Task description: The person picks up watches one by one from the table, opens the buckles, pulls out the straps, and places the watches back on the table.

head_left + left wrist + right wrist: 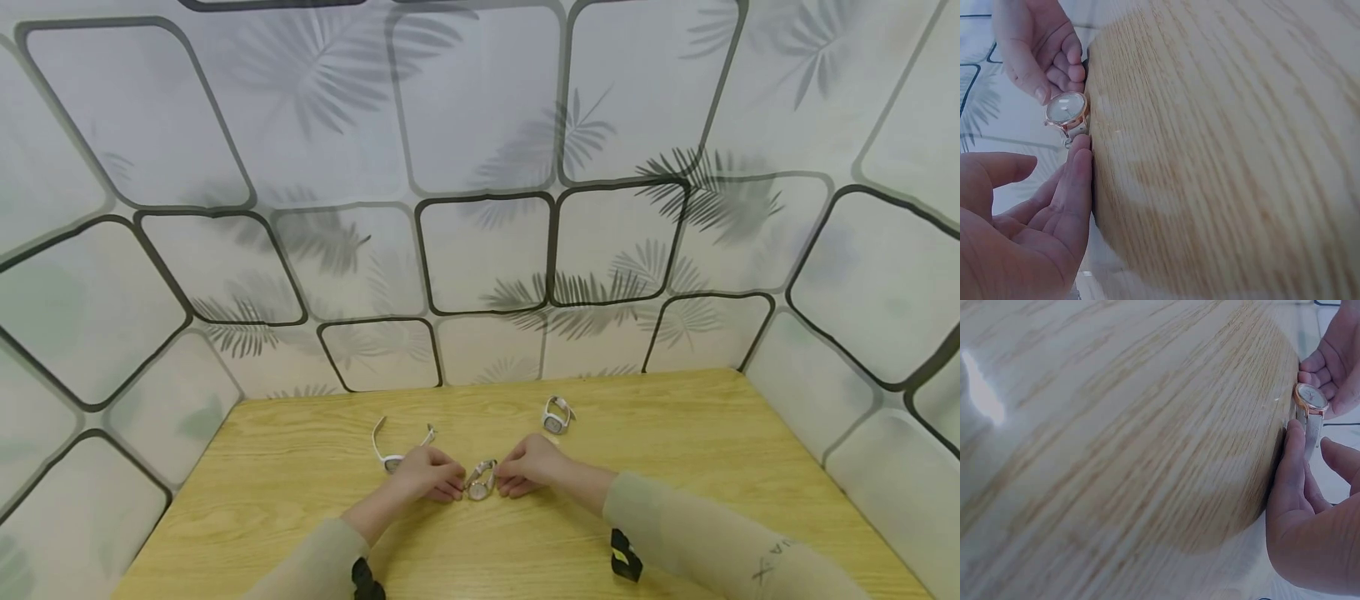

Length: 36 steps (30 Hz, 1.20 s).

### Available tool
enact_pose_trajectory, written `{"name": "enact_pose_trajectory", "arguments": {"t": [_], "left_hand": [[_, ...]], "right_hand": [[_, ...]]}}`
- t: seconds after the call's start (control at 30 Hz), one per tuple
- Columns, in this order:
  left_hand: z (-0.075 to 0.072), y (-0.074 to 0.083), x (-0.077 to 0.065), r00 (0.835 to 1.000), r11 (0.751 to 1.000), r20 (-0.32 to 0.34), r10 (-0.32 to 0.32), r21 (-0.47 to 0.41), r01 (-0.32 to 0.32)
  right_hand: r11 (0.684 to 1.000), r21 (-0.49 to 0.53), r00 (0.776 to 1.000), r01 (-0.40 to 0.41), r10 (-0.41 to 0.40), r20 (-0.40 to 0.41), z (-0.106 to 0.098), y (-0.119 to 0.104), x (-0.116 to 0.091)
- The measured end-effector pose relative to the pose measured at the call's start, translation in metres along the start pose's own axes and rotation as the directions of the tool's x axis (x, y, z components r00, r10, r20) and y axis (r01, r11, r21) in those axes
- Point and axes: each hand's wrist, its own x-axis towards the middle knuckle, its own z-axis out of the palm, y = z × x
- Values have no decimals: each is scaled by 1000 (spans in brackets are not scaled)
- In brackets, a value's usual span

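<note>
A wristwatch with a round pale dial and rose-gold rim (pixel 478 491) stands on the table between both hands, its light strap looping up behind the dial. From the left, my left hand (pixel 429 475) touches it; in the left wrist view the fingers (pixel 1072 187) stretch straight to its strap, thumb held apart. On the other side is my right hand (pixel 531 465). The right wrist view shows its extended fingers (pixel 1286 465) beside the grey-white strap (pixel 1312 434), with the thumb raised away.
A white watch (pixel 392 463) with its strap spread lies just behind the left hand, partly covered by it. Another white watch (pixel 555 422), strap looped, sits farther back behind the right hand. The wooden table (pixel 262 483) ends at patterned cloth walls (pixel 487 250).
</note>
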Motion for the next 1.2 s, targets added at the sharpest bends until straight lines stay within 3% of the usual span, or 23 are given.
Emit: {"name": "enact_pose_trajectory", "arguments": {"t": [0.8, 1.2], "left_hand": [[2, 0, 1, 999, 998, 41, 13, 59, -15], [4, 0, 3, 1000, 997, 31, 2, 76, -4]], "right_hand": [[1000, 0, 999, 14, -14, -52, 8, 0, 2], [993, 120, 999, -1, 6, -41, 11, -1, 0]]}}
